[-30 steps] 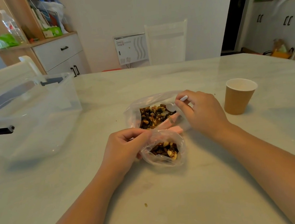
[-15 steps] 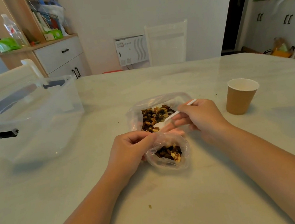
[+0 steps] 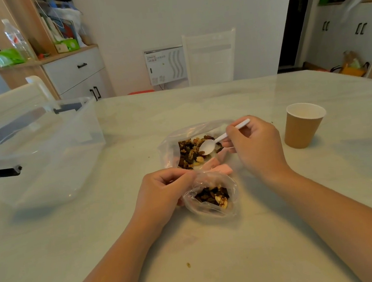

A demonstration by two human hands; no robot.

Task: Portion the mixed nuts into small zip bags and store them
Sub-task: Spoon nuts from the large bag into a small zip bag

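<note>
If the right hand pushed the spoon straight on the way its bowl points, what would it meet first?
Probably the mixed nuts in the large bag: the right hand aims the white spoon left, its bowl just above them; depth is unclear.

Clear bin [image 3: 42, 152] blocks the table's [image 3: 216, 253] left, paper cup [image 3: 303, 125] its right.

Two nut bags [image 3: 209, 193], one spoon [image 3: 207, 146], one cup [image 3: 302, 125], one bin [image 3: 42, 145]

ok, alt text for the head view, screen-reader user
A person's right hand holds a white plastic spoon over a large bag of mixed nuts, while the left hand pinches open a small zip bag partly filled with nuts. A paper cup and clear bin flank them.
</note>
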